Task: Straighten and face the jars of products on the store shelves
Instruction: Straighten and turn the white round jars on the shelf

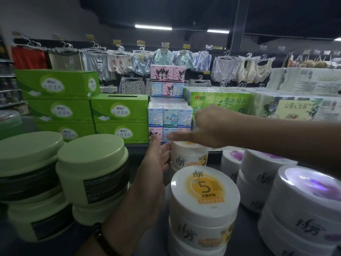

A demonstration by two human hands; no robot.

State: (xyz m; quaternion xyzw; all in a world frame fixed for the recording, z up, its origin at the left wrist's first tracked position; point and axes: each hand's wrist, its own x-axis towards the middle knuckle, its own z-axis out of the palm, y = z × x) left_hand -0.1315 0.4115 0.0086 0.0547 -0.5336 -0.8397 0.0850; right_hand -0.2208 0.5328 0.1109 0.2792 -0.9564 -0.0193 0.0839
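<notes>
A white jar with a yellow label [188, 157] stands at the back of the middle column, on top of another jar. My left hand [153, 174] cups its left side, fingers against the wall. My right hand [206, 128] lies over its lid from the right, fingers stretched leftward. In front of it stands a stack of white jars whose top lid shows a yellow "5" [203, 189]. Green-lidded jars [92, 170] are stacked at the left. White jars with purple lids [306, 191] are stacked at the right.
Green tissue boxes [60, 100] are piled behind the green jars. Cartoon-printed tissue packs [169, 115] and green tissue bundles [221, 102] stand behind the white jars. Clothes hang on hangers [129, 61] along the far wall. The dark shelf floor [153, 241] shows between the jar columns.
</notes>
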